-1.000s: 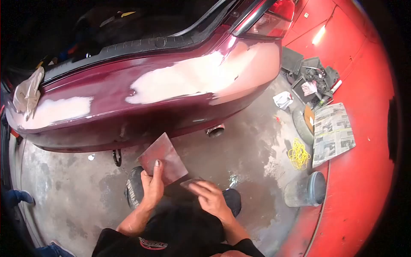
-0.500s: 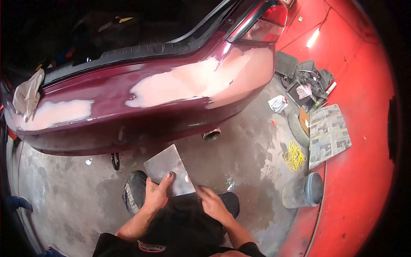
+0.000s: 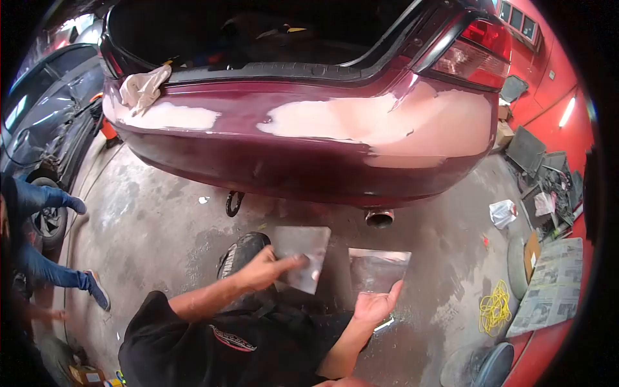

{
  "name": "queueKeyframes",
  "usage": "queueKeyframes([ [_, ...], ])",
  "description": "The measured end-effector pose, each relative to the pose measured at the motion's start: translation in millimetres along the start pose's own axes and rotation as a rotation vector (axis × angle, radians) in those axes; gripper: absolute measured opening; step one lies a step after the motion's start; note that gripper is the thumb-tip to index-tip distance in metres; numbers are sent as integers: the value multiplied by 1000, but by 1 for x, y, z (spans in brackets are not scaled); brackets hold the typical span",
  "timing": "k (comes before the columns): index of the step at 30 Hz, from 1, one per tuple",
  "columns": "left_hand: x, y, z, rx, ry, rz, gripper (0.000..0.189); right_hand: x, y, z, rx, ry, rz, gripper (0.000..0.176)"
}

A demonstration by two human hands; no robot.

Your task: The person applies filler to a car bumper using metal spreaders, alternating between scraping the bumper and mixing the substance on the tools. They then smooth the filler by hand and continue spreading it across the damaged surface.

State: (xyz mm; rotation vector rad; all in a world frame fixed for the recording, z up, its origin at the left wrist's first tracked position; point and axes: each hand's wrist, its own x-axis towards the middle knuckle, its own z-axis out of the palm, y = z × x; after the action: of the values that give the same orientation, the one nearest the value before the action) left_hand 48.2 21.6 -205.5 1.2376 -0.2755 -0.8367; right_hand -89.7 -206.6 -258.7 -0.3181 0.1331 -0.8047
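My left hand (image 3: 263, 269) grips a flat, square grey plate (image 3: 306, 242) with a smeared face, its thumb laid across the surface. My right hand (image 3: 373, 306) holds a second flat plate (image 3: 379, 267) by its lower edge, with light material along its top rim. A gap separates the two plates, both above the concrete floor and below the car bumper (image 3: 303, 158). The maroon bumper carries broad pinkish filler patches (image 3: 445, 122) and a smaller pale patch (image 3: 184, 117) at left.
A crumpled cloth (image 3: 145, 89) hangs over the bumper's left end. The exhaust tip (image 3: 379, 219) juts out underneath. At right are a yellow cord (image 3: 495, 308), a bucket (image 3: 493, 367) and a newspaper-covered panel (image 3: 548, 290). Another person's legs (image 3: 55, 267) are at left.
The two plates have come apart; earlier only one showed clearly, with my right hand at its edge. My view has turned, bringing the other person and a dark car in at left.
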Motion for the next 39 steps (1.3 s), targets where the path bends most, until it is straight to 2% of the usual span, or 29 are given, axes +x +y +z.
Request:
queueKeyframes([
  [1,0,5,-4,-96,50,13,29,5,-6,-5,-19,31,-36,46],
  [2,0,11,-8,-125,110,32,30,8,-13,-8,-184,98,-121,48],
  [4,1,35,-6,-173,195,75,24,10,-25,-23,-287,197,-100,48],
  [8,13,95,3,-171,141,244,26,5,-47,-48,-367,255,-7,47],
  [10,19,113,-6,-145,108,312,28,4,-60,-86,-397,360,55,50],
  [13,20,135,-21,-101,174,351,33,6,-65,-115,-465,445,66,51],
  [15,23,163,-35,-14,500,396,39,4,-64,-116,-488,478,13,50],
  [16,34,193,-66,-94,40,526,43,5,-59,-113,-480,486,-31,49],
  [17,43,218,-84,-111,25,629,41,7,-51,-111,-469,494,-77,49],
  [20,90,322,-112,-43,-66,582,40,9,-29,-111,-514,620,-212,47],
  [22,142,361,-134,16,-134,552,40,2,-15,-95,-518,618,-218,47],
  [23,161,366,-134,28,-86,604,38,-9,-13,-89,-513,616,-239,47],
  [24,172,363,-122,83,-228,513,39,-21,-10,-81,-512,615,-291,46],
  [25,182,364,-119,130,-258,455,43,-35,-6,-69,-510,611,-340,46],
  [28,231,363,-115,129,-405,314,40,-69,19,-3,-551,628,-487,44],
  [29,227,371,-107,227,-449,302,39,-93,21,10,-591,700,-546,44],
  [31,242,391,-116,163,-504,207,38,-124,21,71,-711,852,-630,44],
  [35,216,431,-115,150,-663,166,38,-177,15,160,-805,1042,-757,34],
  [36,219,396,-109,169,-675,181,39,-175,15,119,-856,862,-855,34],
  [39,202,412,-109,194,-720,175,41,-168,37,196,-1494,847,-977,33],
])
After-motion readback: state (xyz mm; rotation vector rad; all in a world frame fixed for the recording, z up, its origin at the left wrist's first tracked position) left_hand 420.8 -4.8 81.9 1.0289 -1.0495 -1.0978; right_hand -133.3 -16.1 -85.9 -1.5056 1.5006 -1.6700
